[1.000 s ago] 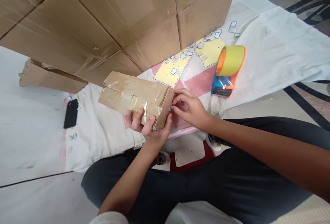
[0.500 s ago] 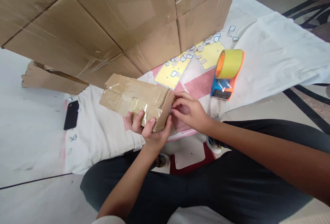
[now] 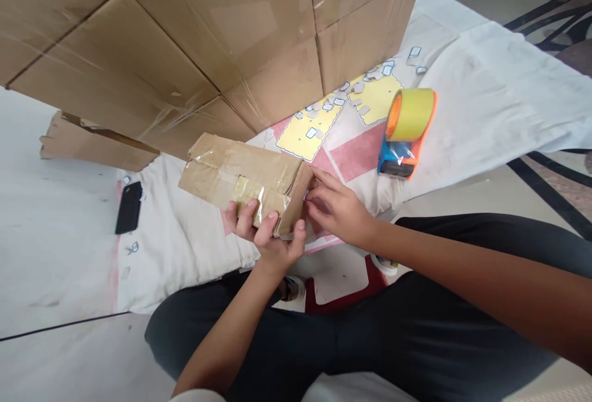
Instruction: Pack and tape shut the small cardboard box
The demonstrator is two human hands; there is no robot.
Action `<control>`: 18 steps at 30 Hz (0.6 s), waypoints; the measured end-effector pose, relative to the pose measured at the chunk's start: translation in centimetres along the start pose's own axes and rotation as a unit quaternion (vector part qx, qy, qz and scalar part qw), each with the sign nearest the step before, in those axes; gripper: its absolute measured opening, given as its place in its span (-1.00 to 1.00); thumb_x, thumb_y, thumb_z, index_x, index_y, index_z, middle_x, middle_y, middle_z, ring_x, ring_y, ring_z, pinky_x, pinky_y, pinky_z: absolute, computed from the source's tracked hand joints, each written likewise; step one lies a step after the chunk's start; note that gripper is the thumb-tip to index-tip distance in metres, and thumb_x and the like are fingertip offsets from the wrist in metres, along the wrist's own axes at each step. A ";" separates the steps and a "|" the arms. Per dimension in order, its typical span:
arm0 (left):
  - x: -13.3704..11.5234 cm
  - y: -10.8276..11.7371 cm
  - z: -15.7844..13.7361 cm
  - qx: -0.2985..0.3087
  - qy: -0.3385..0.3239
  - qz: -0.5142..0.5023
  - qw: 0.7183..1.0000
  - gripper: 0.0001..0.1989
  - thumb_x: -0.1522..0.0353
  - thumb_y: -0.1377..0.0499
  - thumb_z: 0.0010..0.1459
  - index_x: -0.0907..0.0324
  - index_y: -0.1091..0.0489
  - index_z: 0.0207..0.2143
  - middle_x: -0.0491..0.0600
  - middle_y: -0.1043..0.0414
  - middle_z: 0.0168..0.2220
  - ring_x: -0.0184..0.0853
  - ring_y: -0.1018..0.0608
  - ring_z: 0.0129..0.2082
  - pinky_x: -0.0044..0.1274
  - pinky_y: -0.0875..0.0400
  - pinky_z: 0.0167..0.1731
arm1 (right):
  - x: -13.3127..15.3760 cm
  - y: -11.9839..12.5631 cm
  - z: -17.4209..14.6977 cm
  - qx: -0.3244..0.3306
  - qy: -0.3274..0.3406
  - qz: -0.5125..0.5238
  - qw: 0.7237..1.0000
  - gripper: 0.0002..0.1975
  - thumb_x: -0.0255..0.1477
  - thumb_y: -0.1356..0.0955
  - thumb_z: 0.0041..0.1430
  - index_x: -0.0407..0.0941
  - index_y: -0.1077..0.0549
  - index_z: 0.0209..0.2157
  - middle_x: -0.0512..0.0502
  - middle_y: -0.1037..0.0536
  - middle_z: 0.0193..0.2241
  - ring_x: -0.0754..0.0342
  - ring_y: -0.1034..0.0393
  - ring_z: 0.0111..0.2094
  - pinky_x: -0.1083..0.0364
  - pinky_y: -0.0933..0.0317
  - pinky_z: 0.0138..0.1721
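A small brown cardboard box (image 3: 222, 164), patched with shiny clear tape, is tilted in front of me. My left hand (image 3: 272, 238) grips its near lower side, several fingertips on the taped face and the thumb by the right end. At that right end, my right hand (image 3: 340, 208) has its fingers bent and drawn together against the cardboard. A small bluish-white bit shows by these fingertips, but its kind is hidden. To the right, a tape dispenser (image 3: 398, 168) with a wide yellow tape roll (image 3: 419, 115) rests on the white cloth.
Large taped cartons (image 3: 259, 38) form a wall behind the box. Two yellow sheets (image 3: 296, 137) with scattered small paper bits lie on the cloth (image 3: 481, 94). A black phone (image 3: 128, 208) and an open cardboard piece (image 3: 102, 143) are at left.
My left thumb has dropped away from the box's right end. My right hand has shifted slightly down and left, its fingers closer against that end. The box stays almost where it was.
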State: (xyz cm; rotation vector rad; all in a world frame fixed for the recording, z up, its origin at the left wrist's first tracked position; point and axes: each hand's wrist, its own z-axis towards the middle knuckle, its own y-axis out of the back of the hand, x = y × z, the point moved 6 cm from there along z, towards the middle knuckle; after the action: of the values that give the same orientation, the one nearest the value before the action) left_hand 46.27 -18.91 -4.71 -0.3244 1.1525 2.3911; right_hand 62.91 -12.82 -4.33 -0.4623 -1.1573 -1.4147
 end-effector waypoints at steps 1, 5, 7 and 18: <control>-0.8 0.6 0.4 -0.040 -0.035 0.010 0.999 -0.41 0.28 -0.30 0.05 -0.03 -0.04 0.04 0.16 -0.02 0.21 0.05 0.15 0.43 0.18 0.23 0.30 | 0.2 0.0 -0.1 -0.011 0.003 0.004 1.000 -0.93 -0.51 -0.33 0.24 -0.07 -0.45 -0.29 -0.22 -0.28 0.33 -0.08 -0.30 0.27 -0.13 -0.29 0.24; -2.8 1.6 1.5 -0.101 -0.100 0.037 0.989 -0.42 0.33 -0.26 0.05 -0.03 -0.06 0.07 0.16 -0.09 0.16 0.03 0.01 0.39 0.14 0.09 0.29 | 1.1 -0.1 -0.4 -0.033 0.007 0.002 0.999 -0.94 -0.51 -0.35 0.22 -0.07 -0.45 -0.32 -0.25 -0.24 0.34 -0.13 -0.22 0.32 -0.19 -0.29 0.23; -2.9 1.6 1.7 -0.101 -0.097 0.045 0.989 -0.43 0.32 -0.25 0.05 -0.03 -0.06 0.06 0.16 -0.09 0.15 0.03 0.00 0.38 0.12 0.06 0.28 | 1.4 -0.2 -0.5 -0.029 0.004 -0.005 1.000 -0.94 -0.51 -0.35 0.22 -0.06 -0.46 -0.33 -0.23 -0.21 0.35 -0.14 -0.19 0.33 -0.20 -0.29 0.23; -3.0 1.8 1.8 -0.110 -0.104 0.023 0.988 -0.48 0.34 -0.26 0.02 -0.02 -0.10 0.00 0.12 -0.08 0.14 0.01 -0.03 0.36 0.09 0.04 0.28 | 1.4 -0.5 -0.6 0.013 0.044 -0.030 0.998 -0.92 -0.50 -0.35 0.22 -0.06 -0.50 -0.28 -0.20 -0.14 0.36 -0.20 -0.09 0.36 -0.27 -0.28 0.22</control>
State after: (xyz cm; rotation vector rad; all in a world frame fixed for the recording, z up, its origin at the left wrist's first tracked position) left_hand 47.99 -19.35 -1.16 -0.1143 0.8136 2.5277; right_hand 62.35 -14.11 -3.65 -0.3458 -1.1240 -1.4563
